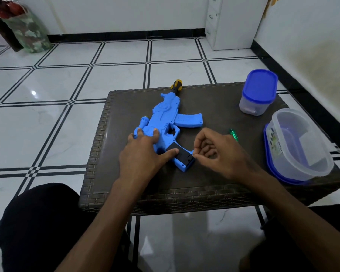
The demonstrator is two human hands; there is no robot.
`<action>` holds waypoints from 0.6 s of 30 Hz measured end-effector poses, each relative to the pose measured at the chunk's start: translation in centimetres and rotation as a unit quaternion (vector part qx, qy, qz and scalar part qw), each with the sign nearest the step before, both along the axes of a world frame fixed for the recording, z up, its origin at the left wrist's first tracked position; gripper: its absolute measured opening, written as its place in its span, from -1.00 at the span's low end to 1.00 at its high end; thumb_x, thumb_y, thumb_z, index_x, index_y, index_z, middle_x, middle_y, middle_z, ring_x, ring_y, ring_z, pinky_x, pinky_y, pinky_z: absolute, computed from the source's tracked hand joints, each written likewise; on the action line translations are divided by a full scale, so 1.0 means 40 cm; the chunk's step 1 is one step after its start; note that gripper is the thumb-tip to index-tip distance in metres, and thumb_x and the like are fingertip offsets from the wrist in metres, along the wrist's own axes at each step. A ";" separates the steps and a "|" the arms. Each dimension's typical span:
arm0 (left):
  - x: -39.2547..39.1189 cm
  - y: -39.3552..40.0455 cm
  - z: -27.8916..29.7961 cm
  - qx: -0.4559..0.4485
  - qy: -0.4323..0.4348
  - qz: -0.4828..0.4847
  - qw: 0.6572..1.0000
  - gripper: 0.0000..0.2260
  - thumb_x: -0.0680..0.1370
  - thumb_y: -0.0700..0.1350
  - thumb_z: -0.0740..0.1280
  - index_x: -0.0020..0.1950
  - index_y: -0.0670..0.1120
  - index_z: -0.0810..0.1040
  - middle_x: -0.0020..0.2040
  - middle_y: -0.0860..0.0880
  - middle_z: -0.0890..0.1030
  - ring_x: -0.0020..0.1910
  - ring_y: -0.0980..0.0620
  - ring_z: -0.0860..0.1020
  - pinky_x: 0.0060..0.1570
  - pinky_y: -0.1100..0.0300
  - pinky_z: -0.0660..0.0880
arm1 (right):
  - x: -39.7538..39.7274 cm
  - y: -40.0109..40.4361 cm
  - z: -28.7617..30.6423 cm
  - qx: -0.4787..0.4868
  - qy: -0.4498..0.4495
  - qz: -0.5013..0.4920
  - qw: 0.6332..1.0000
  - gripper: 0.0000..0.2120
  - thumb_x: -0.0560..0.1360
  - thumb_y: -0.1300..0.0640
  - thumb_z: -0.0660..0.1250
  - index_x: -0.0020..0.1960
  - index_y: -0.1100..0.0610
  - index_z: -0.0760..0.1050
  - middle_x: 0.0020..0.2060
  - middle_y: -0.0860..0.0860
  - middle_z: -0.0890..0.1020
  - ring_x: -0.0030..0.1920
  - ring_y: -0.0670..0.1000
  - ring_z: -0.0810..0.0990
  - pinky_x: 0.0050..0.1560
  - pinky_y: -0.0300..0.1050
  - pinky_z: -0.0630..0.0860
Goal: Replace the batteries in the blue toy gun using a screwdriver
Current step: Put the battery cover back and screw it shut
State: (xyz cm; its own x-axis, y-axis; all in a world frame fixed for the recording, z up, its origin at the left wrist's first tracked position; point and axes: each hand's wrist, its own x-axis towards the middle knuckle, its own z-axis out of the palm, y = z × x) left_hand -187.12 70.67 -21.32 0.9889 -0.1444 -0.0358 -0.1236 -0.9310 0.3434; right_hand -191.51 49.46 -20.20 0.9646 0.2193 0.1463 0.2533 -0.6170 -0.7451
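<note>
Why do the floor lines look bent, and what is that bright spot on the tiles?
Head view: the wide-angle lens bows the floor tiles toward the edges; the white spot is glare from a light on the glossy tile; the wicker table looks dim, and the blue toy gun stays fairly sharp.

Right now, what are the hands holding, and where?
The left hand presses flat on the blue toy gun, gripping nothing. The right hand fingers pinch something tiny by the grip's butt; too small to tell.

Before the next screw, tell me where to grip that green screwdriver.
Take the green screwdriver by its exposed handle, from above. It lies flat on the table, just beyond the right hand, which hides its near end; the far end looks unobstructed.
</note>
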 end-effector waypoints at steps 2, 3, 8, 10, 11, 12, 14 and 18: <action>0.001 -0.001 -0.002 -0.005 -0.001 0.005 1.000 -0.26 0.32 0.47 0.28 0.42 0.16 0.36 0.52 -0.13 0.25 0.48 -0.16 0.23 0.22 -0.13 0.46 | -0.003 0.002 0.001 -0.006 -0.005 0.011 1.000 -0.73 0.42 0.30 0.48 0.00 0.12 0.45 -0.20 -0.05 0.65 -0.20 -0.07 0.65 -0.18 -0.18 0.62; 0.001 -0.001 -0.003 -0.007 -0.001 0.005 1.000 -0.26 0.32 0.47 0.29 0.42 0.16 0.36 0.52 -0.12 0.26 0.48 -0.16 0.23 0.21 -0.13 0.46 | -0.004 0.004 0.003 -0.021 -0.012 0.018 1.000 -0.71 0.42 0.29 0.49 0.02 0.11 0.44 -0.19 -0.06 0.65 -0.19 -0.08 0.66 -0.16 -0.18 0.62; 0.004 0.001 -0.008 -0.008 -0.004 0.005 1.000 -0.26 0.32 0.47 0.29 0.42 0.15 0.37 0.50 -0.12 0.29 0.45 -0.15 0.26 0.18 -0.13 0.48 | -0.003 0.014 0.011 -0.112 -0.051 0.057 0.991 -0.70 0.45 0.24 0.46 0.05 0.04 0.40 -0.15 -0.11 0.65 -0.15 -0.13 0.64 -0.11 -0.17 0.60; 0.004 0.000 -0.008 -0.003 -0.003 0.007 1.000 -0.26 0.33 0.46 0.29 0.43 0.16 0.35 0.52 -0.13 0.26 0.47 -0.15 0.24 0.20 -0.13 0.47 | 0.000 0.017 0.013 -0.137 -0.057 0.066 0.987 -0.70 0.46 0.23 0.44 0.05 0.00 0.39 -0.13 -0.11 0.65 -0.15 -0.14 0.64 -0.10 -0.18 0.60; 0.004 -0.001 -0.007 -0.001 -0.002 0.007 1.000 -0.26 0.33 0.46 0.28 0.43 0.16 0.35 0.53 -0.13 0.25 0.48 -0.15 0.23 0.20 -0.13 0.47 | 0.001 0.018 0.015 -0.146 -0.056 0.068 0.985 -0.70 0.47 0.22 0.44 0.05 -0.02 0.38 -0.13 -0.11 0.65 -0.15 -0.15 0.63 -0.10 -0.18 0.60; 0.003 -0.002 -0.006 0.002 -0.002 0.007 1.000 -0.26 0.33 0.46 0.28 0.44 0.16 0.34 0.53 -0.13 0.24 0.48 -0.15 0.23 0.21 -0.13 0.46 | 0.002 0.018 0.016 -0.152 -0.054 0.069 0.984 -0.70 0.47 0.22 0.43 0.05 -0.03 0.37 -0.12 -0.12 0.64 -0.15 -0.15 0.63 -0.10 -0.19 0.60; 0.002 -0.002 -0.006 0.002 -0.006 0.008 1.000 -0.26 0.33 0.46 0.28 0.43 0.16 0.35 0.52 -0.12 0.26 0.47 -0.15 0.24 0.20 -0.11 0.45 | 0.005 0.019 0.019 -0.162 -0.050 0.072 0.983 -0.68 0.47 0.21 0.43 0.05 -0.06 0.35 -0.13 -0.13 0.64 -0.16 -0.16 0.62 -0.10 -0.18 0.59; 0.006 -0.001 -0.012 0.008 -0.010 0.006 1.000 -0.26 0.33 0.47 0.26 0.43 0.16 0.35 0.48 -0.10 0.31 0.43 -0.14 0.29 0.15 -0.08 0.48 | 0.012 0.024 0.023 -0.190 -0.049 0.086 0.977 -0.67 0.48 0.20 0.41 0.05 -0.08 0.32 -0.14 -0.13 0.62 -0.17 -0.14 0.60 -0.11 -0.17 0.58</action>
